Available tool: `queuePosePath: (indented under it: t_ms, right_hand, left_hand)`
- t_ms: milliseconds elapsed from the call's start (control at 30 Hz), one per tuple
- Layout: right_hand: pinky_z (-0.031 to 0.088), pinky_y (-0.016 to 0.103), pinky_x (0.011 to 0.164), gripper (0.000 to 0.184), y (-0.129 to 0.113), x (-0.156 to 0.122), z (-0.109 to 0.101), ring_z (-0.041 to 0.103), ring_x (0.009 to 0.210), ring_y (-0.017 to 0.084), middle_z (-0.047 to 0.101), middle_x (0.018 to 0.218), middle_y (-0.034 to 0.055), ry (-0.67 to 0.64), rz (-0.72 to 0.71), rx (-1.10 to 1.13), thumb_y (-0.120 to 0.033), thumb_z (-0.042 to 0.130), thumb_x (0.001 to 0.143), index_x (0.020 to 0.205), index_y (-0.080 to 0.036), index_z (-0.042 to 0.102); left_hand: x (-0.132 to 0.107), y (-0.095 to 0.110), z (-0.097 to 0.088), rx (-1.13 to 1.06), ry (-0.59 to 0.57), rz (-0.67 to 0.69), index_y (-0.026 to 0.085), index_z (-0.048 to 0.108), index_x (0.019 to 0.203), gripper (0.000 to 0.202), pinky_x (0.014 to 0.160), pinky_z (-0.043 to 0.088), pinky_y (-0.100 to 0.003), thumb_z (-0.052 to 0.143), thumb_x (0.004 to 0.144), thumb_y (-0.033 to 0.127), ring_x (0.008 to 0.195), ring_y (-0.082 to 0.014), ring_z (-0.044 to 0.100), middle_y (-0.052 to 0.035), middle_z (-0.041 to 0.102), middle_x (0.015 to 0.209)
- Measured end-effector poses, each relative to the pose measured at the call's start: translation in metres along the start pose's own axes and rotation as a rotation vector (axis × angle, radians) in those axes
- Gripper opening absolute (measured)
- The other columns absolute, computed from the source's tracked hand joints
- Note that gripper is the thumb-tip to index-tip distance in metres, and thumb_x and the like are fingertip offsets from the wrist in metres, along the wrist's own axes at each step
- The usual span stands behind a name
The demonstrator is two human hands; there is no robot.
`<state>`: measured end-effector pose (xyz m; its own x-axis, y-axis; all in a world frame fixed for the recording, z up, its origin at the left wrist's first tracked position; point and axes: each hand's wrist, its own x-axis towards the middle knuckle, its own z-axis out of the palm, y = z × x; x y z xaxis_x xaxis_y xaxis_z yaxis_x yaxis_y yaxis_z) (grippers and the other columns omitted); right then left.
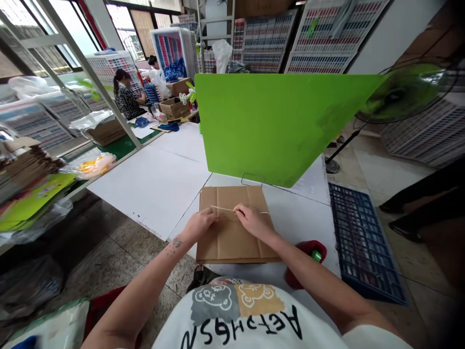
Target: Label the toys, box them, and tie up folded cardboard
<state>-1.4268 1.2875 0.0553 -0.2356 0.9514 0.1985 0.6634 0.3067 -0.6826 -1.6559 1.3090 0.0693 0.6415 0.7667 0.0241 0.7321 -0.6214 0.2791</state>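
Observation:
A flat brown cardboard stack [236, 240] lies on the white table in front of me. Across its upper part runs a pale string [223, 209]. My left hand [203, 222] rests over the left edge of the cardboard, its fingers closed on the string. Near the middle, my right hand [250, 218] pinches the same string, and the stretch between the two hands looks taut. More of the string shows to the right of my right hand. The fingertips are partly hidden, so whether a knot is there I cannot tell.
A large green board [276, 126] stands upright behind the cardboard by a wire stand [252, 178]. To the right are a red container [319, 247], a blue crate [363, 237] and a fan [403, 92]. A person [127, 94] sits at the far left, among stacked crates.

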Motion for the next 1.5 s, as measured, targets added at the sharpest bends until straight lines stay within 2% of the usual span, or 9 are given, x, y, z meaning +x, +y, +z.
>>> queuePosePath:
  t_ms: [100,300,467,633,733,833,1100,1267,1500]
  right_hand:
    - [0.041,0.029,0.076,0.017,-0.005,0.005,0.006,0.059,0.084,0.017,0.066,0.089,0.0049,0.010,-0.032,0.016,-0.020,0.042,0.092,0.087,-0.021,0.059]
    - [0.040,0.027,0.070,0.017,-0.017,0.010,0.019,0.060,0.077,0.016,0.068,0.086,0.0032,-0.006,0.008,0.028,-0.019,0.044,0.091,0.090,-0.022,0.061]
    - [0.041,0.028,0.071,0.018,-0.019,0.010,0.027,0.060,0.078,0.017,0.068,0.085,0.0036,0.021,0.014,-0.024,-0.018,0.045,0.091,0.089,-0.021,0.062]
    - [0.043,0.031,0.080,0.022,-0.019,0.005,0.029,0.060,0.087,0.019,0.068,0.091,0.0052,0.035,-0.027,-0.011,-0.013,0.046,0.089,0.093,-0.021,0.065]
    - [0.044,0.032,0.082,0.018,-0.018,0.002,0.028,0.059,0.089,0.019,0.068,0.093,0.0051,0.020,-0.075,0.052,-0.021,0.050,0.090,0.099,-0.022,0.067]
    - [0.044,0.032,0.079,0.021,-0.018,0.002,0.030,0.059,0.084,0.019,0.067,0.087,0.0053,0.058,-0.048,0.061,-0.028,0.048,0.093,0.091,-0.021,0.068]
    - [0.042,0.028,0.073,0.026,-0.018,0.004,0.029,0.059,0.079,0.017,0.067,0.081,0.0037,0.090,0.018,0.166,-0.031,0.046,0.094,0.080,-0.020,0.066]
    - [0.044,0.028,0.071,0.016,-0.019,0.004,0.030,0.061,0.076,0.016,0.067,0.081,0.0025,0.194,0.103,0.338,-0.029,0.054,0.089,0.083,-0.020,0.065]
    - [0.040,0.030,0.073,0.018,-0.019,0.003,0.027,0.055,0.077,0.018,0.062,0.075,0.0027,0.317,0.054,0.074,-0.021,0.054,0.089,0.072,-0.020,0.060]
  left_hand:
    - [0.000,0.001,-0.003,0.046,-0.015,0.039,0.019,0.066,0.094,0.024,0.065,0.044,-0.024,0.043,0.094,0.024,0.077,-0.0160,0.060,-0.0049,0.062,0.090]
    - [0.001,0.002,-0.001,0.090,-0.025,0.030,0.021,0.062,0.100,0.020,0.072,0.046,-0.026,0.043,0.094,0.021,0.086,-0.0169,0.061,-0.0057,0.064,0.095]
    - [0.007,0.002,0.008,0.038,0.029,0.024,0.023,0.064,0.101,0.022,0.072,0.045,-0.026,0.044,0.095,0.031,0.086,-0.0176,0.061,-0.0049,0.065,0.092]
    - [0.016,0.006,0.017,-0.047,0.061,-0.121,0.024,0.069,0.097,0.029,0.068,0.043,-0.024,0.044,0.095,0.038,0.081,-0.0155,0.062,-0.0042,0.065,0.088]
    - [0.019,0.007,0.020,-0.107,0.085,-0.156,0.024,0.070,0.094,0.027,0.069,0.044,-0.023,0.046,0.094,0.035,0.082,-0.0150,0.063,-0.0037,0.066,0.089]
    - [0.019,0.006,0.019,-0.222,0.118,-0.152,0.024,0.071,0.090,0.022,0.073,0.046,-0.024,0.050,0.092,0.031,0.082,-0.0146,0.063,-0.0029,0.067,0.090]
    - [0.026,0.002,0.009,-0.834,0.224,-0.217,0.022,0.071,0.077,0.007,0.081,0.050,-0.028,0.066,0.080,0.026,0.085,-0.0160,0.064,-0.0019,0.070,0.088]
    - [0.030,0.004,0.017,-0.832,0.285,-0.199,0.018,0.063,0.067,0.018,0.062,0.041,-0.023,0.064,0.079,0.031,0.064,-0.0115,0.052,0.0014,0.058,0.067]
    - [0.030,0.007,0.025,-0.958,0.319,-0.314,0.018,0.054,0.069,0.018,0.061,0.036,-0.022,0.060,0.079,0.031,0.061,-0.0102,0.046,0.0042,0.052,0.063]
